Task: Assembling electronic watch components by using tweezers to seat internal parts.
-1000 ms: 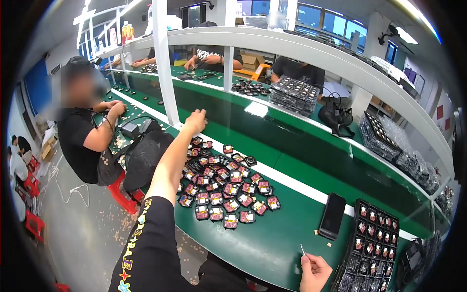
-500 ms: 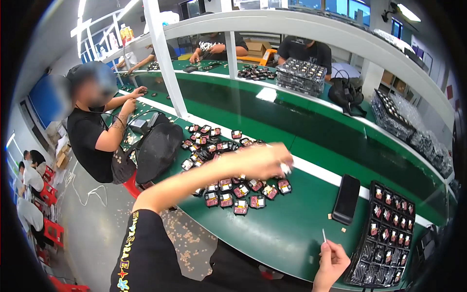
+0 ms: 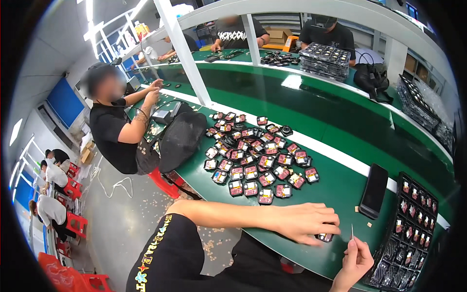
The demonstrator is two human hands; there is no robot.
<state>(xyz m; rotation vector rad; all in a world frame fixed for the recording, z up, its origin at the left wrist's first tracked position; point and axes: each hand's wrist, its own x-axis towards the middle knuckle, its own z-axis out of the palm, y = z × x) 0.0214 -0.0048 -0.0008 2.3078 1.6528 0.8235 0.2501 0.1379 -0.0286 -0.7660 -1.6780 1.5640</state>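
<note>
My left hand (image 3: 309, 223) reaches across the near side of the green table. Its fingers curl over a small black square module (image 3: 325, 237), whose near edge with a light part peeks out below them. The rest of that module is hidden. Beside it, at the lower right, my right hand (image 3: 356, 260) pinches a thin, pointed silver tool (image 3: 352, 230) that sticks upward; its lower part is hidden in the fingers. A large pile of similar black modules (image 3: 265, 162) with reddish boards and yellow and white patches lies beyond my left forearm.
A black phone-like slab (image 3: 374, 191) lies right of the pile, near small tan pieces (image 3: 369, 225). Far right, a black compartment tray (image 3: 418, 182) holds several modules. A co-worker (image 3: 116, 121) sits at left beside a black bag (image 3: 184, 141). A white post (image 3: 182, 53) rises behind the pile.
My left hand has come back from over the pile, toward the near edge by my right hand, and now has a module under its fingers. The whole view has shifted somewhat.
</note>
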